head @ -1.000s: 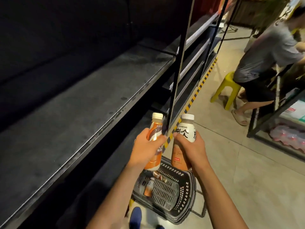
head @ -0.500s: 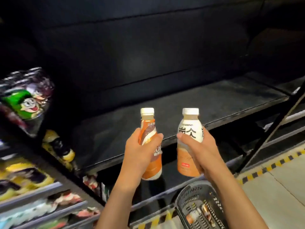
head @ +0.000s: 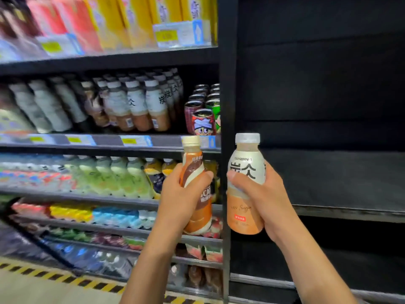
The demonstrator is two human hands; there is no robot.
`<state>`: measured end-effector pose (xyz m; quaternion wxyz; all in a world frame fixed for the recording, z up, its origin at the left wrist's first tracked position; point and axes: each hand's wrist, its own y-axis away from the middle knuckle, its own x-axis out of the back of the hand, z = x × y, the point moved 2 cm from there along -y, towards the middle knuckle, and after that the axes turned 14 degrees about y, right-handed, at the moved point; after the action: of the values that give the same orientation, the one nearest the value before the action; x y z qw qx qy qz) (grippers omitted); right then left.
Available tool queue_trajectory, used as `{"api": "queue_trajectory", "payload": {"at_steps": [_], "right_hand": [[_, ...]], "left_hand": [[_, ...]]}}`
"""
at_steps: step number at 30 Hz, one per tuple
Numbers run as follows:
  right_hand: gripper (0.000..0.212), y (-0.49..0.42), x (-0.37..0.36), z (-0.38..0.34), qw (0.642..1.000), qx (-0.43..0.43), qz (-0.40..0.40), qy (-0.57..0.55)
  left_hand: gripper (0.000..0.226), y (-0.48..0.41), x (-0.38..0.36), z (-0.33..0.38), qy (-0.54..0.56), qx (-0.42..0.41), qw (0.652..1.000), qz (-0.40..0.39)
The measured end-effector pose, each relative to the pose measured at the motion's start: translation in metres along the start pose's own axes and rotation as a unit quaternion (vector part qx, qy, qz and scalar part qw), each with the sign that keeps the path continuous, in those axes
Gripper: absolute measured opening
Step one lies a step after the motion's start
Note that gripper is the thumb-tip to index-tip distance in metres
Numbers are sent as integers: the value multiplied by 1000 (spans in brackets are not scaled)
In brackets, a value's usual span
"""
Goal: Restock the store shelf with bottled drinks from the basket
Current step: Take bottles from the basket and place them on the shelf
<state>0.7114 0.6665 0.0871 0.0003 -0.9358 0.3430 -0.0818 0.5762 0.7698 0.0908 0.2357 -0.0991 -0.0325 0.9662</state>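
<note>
My left hand (head: 183, 194) grips an orange and brown bottle (head: 195, 172) with a cream cap, held upright in front of the stocked shelves. My right hand (head: 266, 196) grips a wider bottle with a white label and white cap (head: 245, 170), upright beside the black upright post (head: 228, 84). On the shelf two levels up stands a row of matching white-label bottles (head: 153, 104). To the right lies a bare dark shelf board (head: 341, 178). The basket is out of view.
Several drink cans (head: 202, 110) stand at the right end of the bottle row. Green and yellow bottles (head: 122, 176) fill the shelf behind my left hand, with more packs on lower shelves. Cartons (head: 122, 20) line the top shelf. Yellow-black floor tape (head: 65, 279) runs along the shelf base.
My view has swung left from the bare dark shelf to the stocked shelving. Both hands have kept their bottles and risen; the basket has dropped out of sight.
</note>
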Motion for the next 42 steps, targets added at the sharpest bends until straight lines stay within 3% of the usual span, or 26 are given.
{"api": "queue_trajectory", "payload": {"at_steps": [4,8,16,24,29,33,40,42], "right_hand": [[47,1,-88,-14,999,17,-33,1],[40,1,-162,-24,999,23,-48,-4],[35,-36,-255,-48,997,49,-59,11],[39,-108,-297,-68,997,74,0,19],[46,-151,-315,-86,995,83,44,29],[41,-175,-320,-98,993,88,80,27],[42,-212,-318,-107,977,77,195,43],[32,-220,-316,-105,973,67,212,67]], "left_hand": [[28,-11,85,22,3,-13,1000,27],[15,-28,153,38,4,-28,998,52],[21,-85,238,58,16,-44,997,62],[15,-179,274,74,26,-83,994,71],[30,-236,285,86,19,-87,994,56],[26,-273,292,92,20,-86,995,51],[23,-320,301,86,29,-12,997,77],[22,-327,305,81,7,12,997,76]]}}
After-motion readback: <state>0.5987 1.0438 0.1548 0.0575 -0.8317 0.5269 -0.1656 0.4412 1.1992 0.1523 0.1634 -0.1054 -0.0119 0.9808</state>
